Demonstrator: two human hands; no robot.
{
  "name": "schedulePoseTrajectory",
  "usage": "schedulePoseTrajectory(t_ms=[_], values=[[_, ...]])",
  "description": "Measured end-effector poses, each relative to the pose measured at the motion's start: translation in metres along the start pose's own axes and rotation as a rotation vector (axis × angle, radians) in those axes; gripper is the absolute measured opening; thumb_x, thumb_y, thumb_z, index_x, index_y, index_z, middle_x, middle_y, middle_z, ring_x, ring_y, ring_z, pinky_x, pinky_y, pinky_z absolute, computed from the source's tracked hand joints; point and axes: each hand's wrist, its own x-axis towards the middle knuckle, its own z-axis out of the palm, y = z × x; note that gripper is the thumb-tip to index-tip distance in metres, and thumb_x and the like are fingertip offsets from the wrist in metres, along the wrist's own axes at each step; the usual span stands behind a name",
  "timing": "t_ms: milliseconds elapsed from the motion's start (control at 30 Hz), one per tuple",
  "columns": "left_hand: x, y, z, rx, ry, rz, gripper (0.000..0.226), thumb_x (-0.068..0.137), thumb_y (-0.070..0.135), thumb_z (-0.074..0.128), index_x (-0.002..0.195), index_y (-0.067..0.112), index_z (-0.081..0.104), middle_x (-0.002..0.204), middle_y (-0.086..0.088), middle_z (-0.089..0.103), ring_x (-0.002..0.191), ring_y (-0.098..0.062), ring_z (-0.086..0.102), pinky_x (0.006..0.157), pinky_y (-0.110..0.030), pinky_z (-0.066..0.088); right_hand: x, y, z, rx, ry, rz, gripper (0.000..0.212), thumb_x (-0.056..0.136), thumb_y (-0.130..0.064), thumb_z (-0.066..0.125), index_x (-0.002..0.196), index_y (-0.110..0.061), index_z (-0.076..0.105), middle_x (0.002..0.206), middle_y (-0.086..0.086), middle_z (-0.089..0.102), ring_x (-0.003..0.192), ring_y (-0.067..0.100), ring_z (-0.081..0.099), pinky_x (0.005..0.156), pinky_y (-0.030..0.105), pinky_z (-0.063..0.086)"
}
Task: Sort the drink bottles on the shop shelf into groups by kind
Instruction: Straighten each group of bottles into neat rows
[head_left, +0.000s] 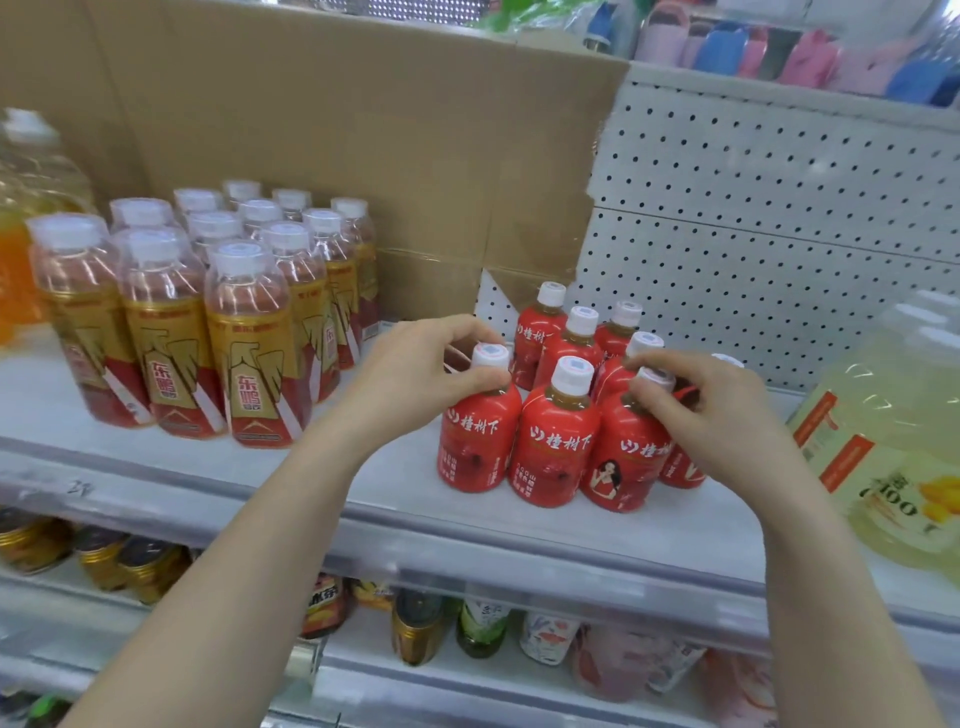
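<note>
Several small red bottles with white caps stand grouped at the middle of the grey shelf (260, 478). My left hand (421, 369) grips the neck of the front-left red bottle (475, 441). My right hand (701, 410) is closed on the neck of the front-right red bottle (626, 457), the one with a woman pictured on its label. Between them stands another red bottle (556, 441), untouched. To the left, several taller gold-and-red bottles (249, 358) form their own group.
A large pale yellow bottle (893, 441) stands at the right edge, and orange bottles (15, 270) at the far left. Cardboard (363, 145) and a pegboard panel (779, 218) back the shelf. The shelf below holds cans and mixed drinks (415, 623).
</note>
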Motion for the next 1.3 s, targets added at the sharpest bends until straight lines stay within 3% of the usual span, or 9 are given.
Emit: schedulePoseTrajectory(t_ms=[133,333,500,667,767,833,1000,1167,1300], values=[[0.0,0.004,0.005,0.033,0.014,0.004,0.022,0.078,0.048,0.076,0.096,0.039,0.069,0.089,0.025,0.07,0.081,0.01,0.064,0.076,-0.026,0.054,-0.003,0.0,-0.007,-0.024,0.013,0.017,0.021,0.091,-0.031,0.07,0.111,-0.03,0.075,0.084,-0.031,0.057,0.081,-0.009,0.056,0.069,0.008,0.037],[0.002,0.013,0.019,-0.01,0.001,0.043,0.02,0.076,0.045,0.078,0.092,0.041,0.066,0.085,0.026,0.069,0.082,0.015,0.061,0.062,-0.011,0.043,-0.009,0.01,-0.02,-0.04,0.003,0.056,0.018,0.088,-0.033,0.072,0.106,-0.032,0.076,0.091,-0.021,0.069,0.087,0.002,0.065,0.078,0.028,0.051],[0.004,0.016,0.026,-0.017,-0.01,0.062,0.019,0.077,0.045,0.077,0.089,0.04,0.062,0.088,0.023,0.068,0.079,0.008,0.062,0.063,-0.018,0.043,-0.009,0.01,-0.025,-0.063,-0.028,0.058,0.02,0.091,-0.034,0.069,0.11,-0.034,0.073,0.096,-0.017,0.069,0.09,0.005,0.063,0.078,0.027,0.049],[0.006,0.018,0.018,-0.013,-0.084,0.074,0.021,0.076,0.05,0.071,0.091,0.038,0.064,0.089,0.02,0.069,0.08,0.006,0.062,0.066,-0.021,0.051,0.003,0.004,-0.021,-0.005,0.048,0.012,0.019,0.097,-0.03,0.062,0.113,-0.03,0.073,0.091,-0.024,0.063,0.08,-0.011,0.057,0.071,0.006,0.039],[0.028,0.021,0.008,-0.039,-0.077,0.06,0.023,0.089,0.05,0.058,0.103,0.034,0.068,0.093,0.018,0.069,0.084,0.002,0.063,0.075,-0.021,0.052,0.031,0.003,-0.025,-0.076,0.117,-0.006,0.022,0.097,-0.027,0.062,0.116,-0.026,0.072,0.097,-0.01,0.067,0.081,0.0,0.059,0.08,0.023,0.05],[0.055,0.023,0.01,-0.007,-0.074,0.091,0.026,0.097,0.042,0.054,0.116,0.032,0.068,0.102,0.016,0.069,0.093,-0.001,0.064,0.082,-0.023,0.051,0.052,0.001,-0.03,-0.189,-0.008,0.032,0.027,0.097,-0.033,0.062,0.122,-0.026,0.07,0.104,-0.004,0.068,0.089,0.011,0.062,0.085,0.034,0.051],[0.117,0.032,0.048,0.1,-0.34,0.179,0.039,0.1,0.034,0.056,0.139,0.029,0.057,0.13,0.011,0.063,0.12,-0.007,0.058,0.097,-0.023,0.043,0.078,-0.003,-0.025,-0.326,-0.283,0.054,0.024,0.095,-0.035,0.066,0.114,-0.022,0.072,0.103,0.0,0.072,0.083,0.013,0.062,0.068,0.024,0.045],[0.123,0.026,0.055,0.083,-0.286,0.189,0.02,0.093,0.031,0.067,0.112,0.029,0.071,0.072,0.016,0.055,0.063,0.004,0.051,0.055,-0.01,0.033,0.076,0.004,-0.019,-0.323,-0.289,0.075,0.02,0.09,-0.035,0.07,0.103,-0.02,0.071,0.081,0.001,0.066,0.071,0.018,0.061,0.057,0.029,0.043],[0.107,0.005,0.034,0.025,-0.232,0.193,0.014,0.091,0.028,0.07,0.102,0.035,0.073,0.071,0.012,0.06,0.056,0.002,0.049,0.056,-0.016,0.038,0.081,-0.001,-0.018,-0.332,-0.316,0.036,0.03,0.093,-0.032,0.069,0.12,-0.02,0.07,0.093,-0.005,0.065,0.067,0.002,0.051,0.057,0.018,0.035]])
